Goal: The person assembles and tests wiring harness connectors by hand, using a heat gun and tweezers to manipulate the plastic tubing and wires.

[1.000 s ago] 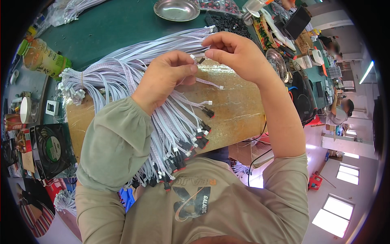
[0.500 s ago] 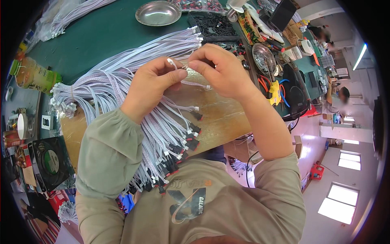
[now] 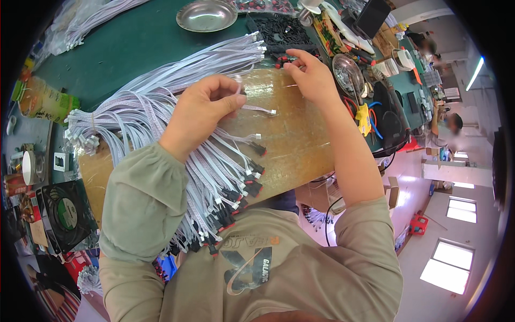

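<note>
My left hand (image 3: 203,111) is closed in a pinch on a thin white cable (image 3: 252,109), whose small white plug lies to the right of the fingers; the pinched end is mostly hidden. My right hand (image 3: 315,80) is held apart, thumb and forefinger separated, with nothing visible between them. Close to its fingertips are small red-and-black parts (image 3: 281,60) at the edge of a black tray (image 3: 279,31) of black pieces. Beneath my left hand and forearm spreads a large bundle of white flat cables (image 3: 145,110), several ending in black connectors (image 3: 252,188).
A brown board (image 3: 295,134) covers the green table (image 3: 134,43) in front of me. A metal dish (image 3: 206,16) stands at the back. At right are another metal bowl (image 3: 346,70) and yellow wire cutters (image 3: 365,121). A bottle (image 3: 45,102) and black fan (image 3: 64,214) sit left.
My right hand has moved away from my left hand, to the right and slightly back, toward the small red-and-black parts. My left hand stays almost in place with the cable.
</note>
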The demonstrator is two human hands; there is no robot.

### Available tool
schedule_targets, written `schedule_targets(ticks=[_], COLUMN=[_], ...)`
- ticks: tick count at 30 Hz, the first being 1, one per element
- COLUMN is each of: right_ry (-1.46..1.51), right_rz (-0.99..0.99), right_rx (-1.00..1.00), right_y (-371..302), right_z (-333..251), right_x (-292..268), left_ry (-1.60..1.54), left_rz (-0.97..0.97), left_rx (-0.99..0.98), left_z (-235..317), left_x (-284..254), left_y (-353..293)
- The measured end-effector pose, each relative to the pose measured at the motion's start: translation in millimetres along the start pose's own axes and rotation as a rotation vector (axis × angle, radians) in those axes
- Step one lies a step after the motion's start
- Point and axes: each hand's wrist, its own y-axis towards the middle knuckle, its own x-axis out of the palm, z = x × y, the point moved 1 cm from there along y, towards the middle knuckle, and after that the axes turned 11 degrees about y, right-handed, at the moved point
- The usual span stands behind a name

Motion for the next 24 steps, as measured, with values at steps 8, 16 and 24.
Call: schedule_targets(ticks=[8, 16, 24], right_ry=[-0.315, 0.349, 1.006], right_rz=[0.001, -0.031, -0.207], right_rx=[-0.202, 0.193, 0.280], right_y=[-2.8, -17.6, -55.1], right_z=[-5.0, -0.2, -28.3], right_x=[11.2, 4.1, 6.5], left_ry=[0.007, -0.010, -0.027], left_rz=[0.010, -0.023, -0.019], left_rx=[-0.036, 0.035, 0.028], left_z=[7.7, 1.9, 1.2], left_x=[1.8, 1.9, 1.4], left_y=[-2.4, 0.5, -1.5])
